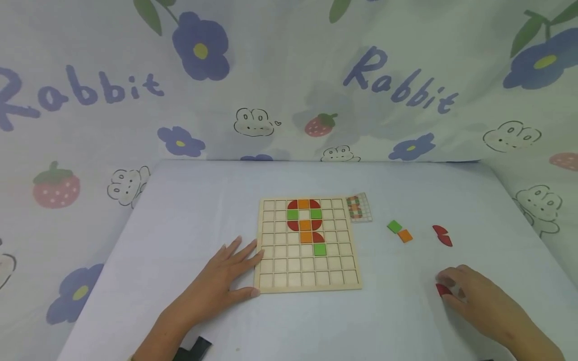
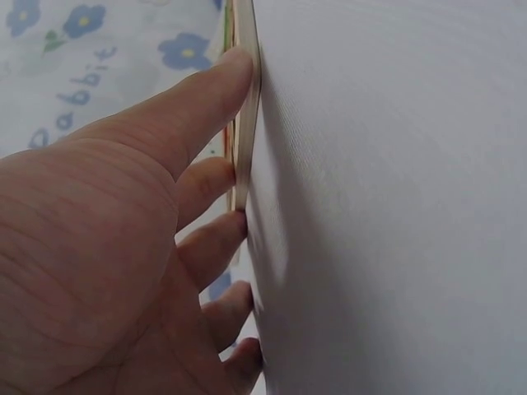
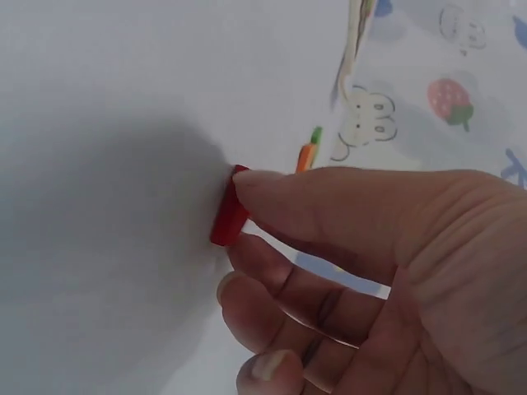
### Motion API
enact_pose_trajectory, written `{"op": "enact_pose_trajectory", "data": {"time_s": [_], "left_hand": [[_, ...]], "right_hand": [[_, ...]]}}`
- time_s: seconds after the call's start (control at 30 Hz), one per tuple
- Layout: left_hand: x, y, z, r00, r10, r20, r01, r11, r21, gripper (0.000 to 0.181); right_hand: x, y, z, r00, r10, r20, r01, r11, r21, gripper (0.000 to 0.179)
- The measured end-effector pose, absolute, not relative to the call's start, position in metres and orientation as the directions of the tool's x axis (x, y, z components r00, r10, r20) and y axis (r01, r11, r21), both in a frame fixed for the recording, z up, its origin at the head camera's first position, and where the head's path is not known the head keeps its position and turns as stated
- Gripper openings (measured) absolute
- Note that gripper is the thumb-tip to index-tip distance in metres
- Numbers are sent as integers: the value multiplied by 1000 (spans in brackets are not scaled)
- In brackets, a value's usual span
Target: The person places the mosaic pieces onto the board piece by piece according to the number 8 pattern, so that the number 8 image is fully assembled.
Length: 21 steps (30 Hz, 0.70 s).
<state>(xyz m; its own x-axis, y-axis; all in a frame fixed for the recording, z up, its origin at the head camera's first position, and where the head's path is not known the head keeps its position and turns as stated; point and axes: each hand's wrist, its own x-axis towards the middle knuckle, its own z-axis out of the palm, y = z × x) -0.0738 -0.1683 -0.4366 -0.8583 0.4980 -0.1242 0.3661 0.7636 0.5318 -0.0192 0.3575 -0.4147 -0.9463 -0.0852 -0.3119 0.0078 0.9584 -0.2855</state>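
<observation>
While left hand, fingers spread, touches left edge of board, right hand pinches red piece between board's near-right corner and right edge of table. We judge piece light, stiff, smooth; best gripped by opposite edges with fingertips.

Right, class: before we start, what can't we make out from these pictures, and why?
Pinched red piece: full outline; the right hand covers part in the head view, and the right wrist view shows it nearly edge-on.
Card: fine details; too small and blurred in the head view.
Black object: cut off by the head view's bottom edge.
Board: face; edge-on in the left wrist view, partly behind the left hand.
</observation>
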Motion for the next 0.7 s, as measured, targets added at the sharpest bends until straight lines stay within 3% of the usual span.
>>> {"op": "enact_pose_trajectory", "data": {"time_s": [0.23,0.47,0.7], "left_hand": [[-73,-169,-437,-858,496,-129,364,767,528,79],[-73,-169,-435,-858,498,-125,368,767,525,79],[-72,-169,-436,-861,492,-127,367,776,513,80]], "right_hand": [[-26,354,-417,-914,-23,-404,103,953,-286,22],[-31,344,-416,-892,-15,-451,127,951,-283,38],[-34,342,-417,-897,-26,-440,126,942,-312,33]]}}
